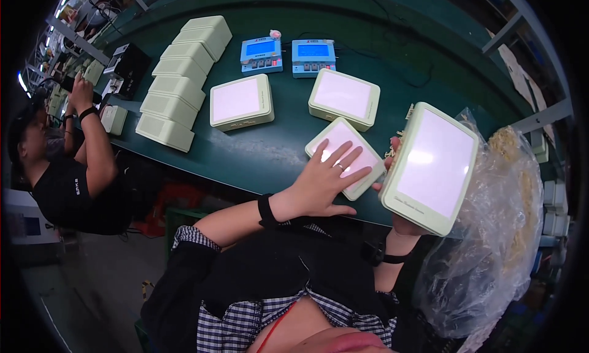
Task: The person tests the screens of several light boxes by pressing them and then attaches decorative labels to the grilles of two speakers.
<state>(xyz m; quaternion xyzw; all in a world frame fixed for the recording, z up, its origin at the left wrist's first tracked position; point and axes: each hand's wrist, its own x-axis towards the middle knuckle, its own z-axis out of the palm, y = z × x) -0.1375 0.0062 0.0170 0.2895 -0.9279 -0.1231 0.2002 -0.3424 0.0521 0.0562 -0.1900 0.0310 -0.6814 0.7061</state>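
Tilted up in my right hand (405, 226) is a cream box-shaped device (432, 163) with a bright white front panel. Its body hides most of that hand; some fingers show along its left edge. My left hand (320, 180) has its fingers spread over the panel of a similar cream device (338, 131) lying at the table's near edge. Whether the palm presses on it I cannot tell. Behind it lies another lit-panel device (345, 96), and one more device (239, 103) is further left.
The green table (257, 157) carries two blue units with screens (261, 51) at the back. A slanting row of cream boxes (175, 95) stands at left. A clear plastic bag (485, 249) with tan pieces hangs at right. A co-worker (73, 181) in black is at far left.
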